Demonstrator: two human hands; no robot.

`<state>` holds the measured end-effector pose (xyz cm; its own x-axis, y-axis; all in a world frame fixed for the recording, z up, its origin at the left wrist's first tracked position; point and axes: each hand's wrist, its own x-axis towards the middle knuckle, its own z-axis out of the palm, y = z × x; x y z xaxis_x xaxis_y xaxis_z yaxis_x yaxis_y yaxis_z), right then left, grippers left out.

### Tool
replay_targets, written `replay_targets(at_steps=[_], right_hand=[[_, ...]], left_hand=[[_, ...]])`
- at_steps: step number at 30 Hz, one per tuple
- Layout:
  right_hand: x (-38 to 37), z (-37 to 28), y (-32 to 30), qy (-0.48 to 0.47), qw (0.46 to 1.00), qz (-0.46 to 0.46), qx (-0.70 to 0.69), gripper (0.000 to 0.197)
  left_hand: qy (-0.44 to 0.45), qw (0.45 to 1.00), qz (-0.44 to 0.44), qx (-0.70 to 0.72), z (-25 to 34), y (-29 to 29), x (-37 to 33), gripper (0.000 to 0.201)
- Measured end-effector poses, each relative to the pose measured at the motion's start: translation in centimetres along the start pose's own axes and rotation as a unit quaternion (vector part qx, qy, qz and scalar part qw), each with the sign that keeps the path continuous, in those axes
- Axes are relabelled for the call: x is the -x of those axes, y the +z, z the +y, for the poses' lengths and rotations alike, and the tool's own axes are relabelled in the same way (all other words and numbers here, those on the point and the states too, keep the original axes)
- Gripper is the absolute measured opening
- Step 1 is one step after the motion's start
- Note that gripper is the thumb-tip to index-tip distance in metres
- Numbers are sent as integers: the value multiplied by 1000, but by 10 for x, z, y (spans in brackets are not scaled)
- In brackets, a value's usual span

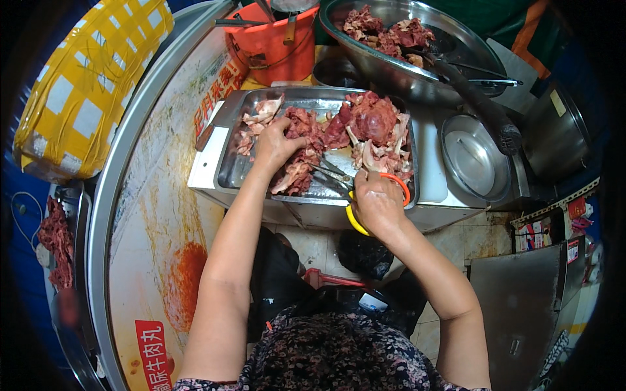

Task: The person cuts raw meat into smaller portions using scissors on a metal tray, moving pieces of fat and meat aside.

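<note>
A rectangular metal tray [252,174] holds raw red meat and pale, bony scraps. My left hand [277,144] is closed on a long piece of raw meat [297,171] at the tray's left middle, thumb across its top. In my right hand [378,201] is a pair of scissors [362,223] with orange and yellow handles. Their blades are parted and point up and left to the edge of that piece; whether they bite into it I cannot tell. Farther right in the tray lies a large red lump of meat [375,118], with pale bony scraps [378,156] below it.
Behind the tray stand an orange bucket [277,52] and a wide steel basin [469,55] with more meat and a dark-handled tool [486,114]. An oval metal bowl [475,156] sits to the right. A yellow-taped box [91,85] stands at the far left.
</note>
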<state>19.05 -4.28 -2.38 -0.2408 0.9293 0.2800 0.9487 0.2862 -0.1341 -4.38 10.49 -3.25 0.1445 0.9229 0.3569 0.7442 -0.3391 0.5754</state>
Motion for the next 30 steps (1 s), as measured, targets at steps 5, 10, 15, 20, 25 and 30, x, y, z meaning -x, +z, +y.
replay_targets(at_steps=[5, 10, 15, 20, 25, 30], right_hand=[[-14, -7, 10, -2, 993, 42, 113, 20], [-23, -17, 17, 0, 981, 60, 185, 17], [-25, -5, 4, -32, 992, 10, 123, 14], [-33, 11, -2, -36, 997, -57, 31, 13], [-44, 19, -15, -3, 986, -168, -23, 21], [-50, 32, -13, -1, 976, -215, -25, 28]], left_hand=[[-13, 1000, -26, -7, -2, -2, -2, 52], [0, 1000, -18, 19, -9, -3, -2, 51], [-12, 1000, -8, -6, 7, -1, 7, 50], [71, 993, 94, 26, -4, 16, 18, 43], [78, 991, 92, 51, -6, 15, 22, 39], [90, 991, 92, 36, -6, 20, 21, 37]])
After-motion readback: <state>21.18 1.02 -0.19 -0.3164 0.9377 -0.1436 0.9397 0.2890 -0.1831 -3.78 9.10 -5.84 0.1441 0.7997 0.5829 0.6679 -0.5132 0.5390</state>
